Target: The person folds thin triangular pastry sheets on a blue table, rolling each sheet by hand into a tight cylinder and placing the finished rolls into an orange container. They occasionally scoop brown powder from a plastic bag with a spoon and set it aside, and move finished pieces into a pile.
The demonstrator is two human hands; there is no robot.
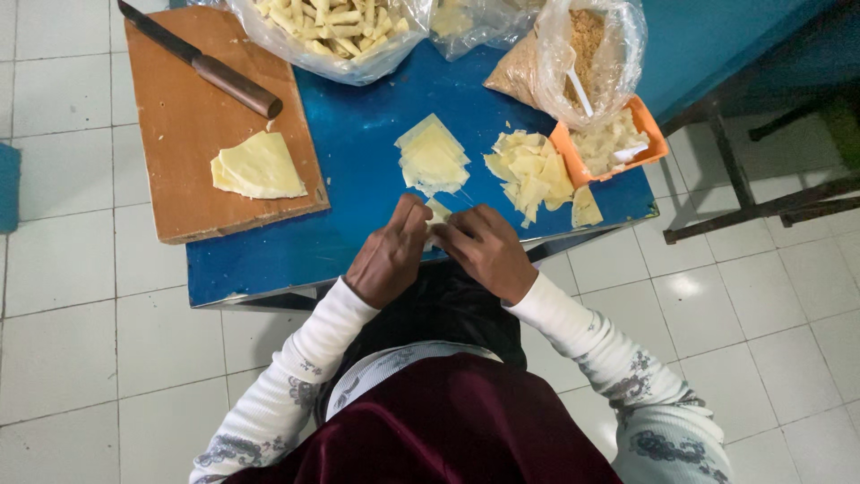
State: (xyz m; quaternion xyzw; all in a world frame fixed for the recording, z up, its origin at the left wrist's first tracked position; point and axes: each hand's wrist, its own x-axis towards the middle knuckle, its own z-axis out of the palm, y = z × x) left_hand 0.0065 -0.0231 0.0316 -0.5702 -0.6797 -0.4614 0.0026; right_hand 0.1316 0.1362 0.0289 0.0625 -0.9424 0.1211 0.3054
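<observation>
Between both hands, left (390, 260) and right (488, 251), the grip pinches one wrapper (438, 212); pulling unevenly could tear it.

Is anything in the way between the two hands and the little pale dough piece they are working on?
Nothing visible is. The left hand and the right hand both already touch the small pale yellow dough piece, pinched between their fingertips above the blue table.
</observation>
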